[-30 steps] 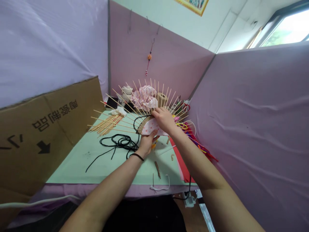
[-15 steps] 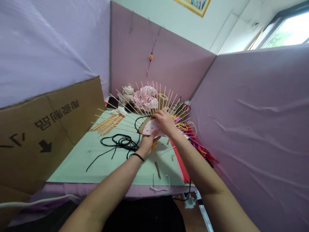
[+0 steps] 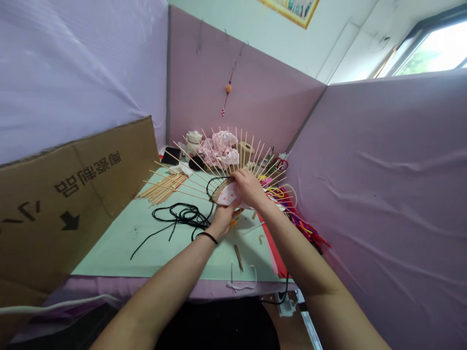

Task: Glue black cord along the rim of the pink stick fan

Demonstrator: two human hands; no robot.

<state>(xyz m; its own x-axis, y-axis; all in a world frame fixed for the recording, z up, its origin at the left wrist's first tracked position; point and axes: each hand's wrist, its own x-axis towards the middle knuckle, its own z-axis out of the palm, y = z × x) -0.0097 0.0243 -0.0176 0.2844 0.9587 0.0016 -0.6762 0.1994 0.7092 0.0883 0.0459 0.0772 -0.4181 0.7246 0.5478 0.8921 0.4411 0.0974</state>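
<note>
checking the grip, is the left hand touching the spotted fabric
Touching. The head view shows the left hand at the lower edge of the spotted fabric, its thumb lying over that edge.

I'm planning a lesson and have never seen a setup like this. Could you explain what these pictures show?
There is no machine: a person works with bare hands, seen from a camera worn on the head, facing forward and down. The left hand holds a fan-shaped piece at its near edge; the right hand is on its upper edge, exact grip unclear. The piece has a pink-spotted face, and thin sticks spread from its curved edge. On the pale green table lie tangled black cord and a pile of loose sticks.
</note>
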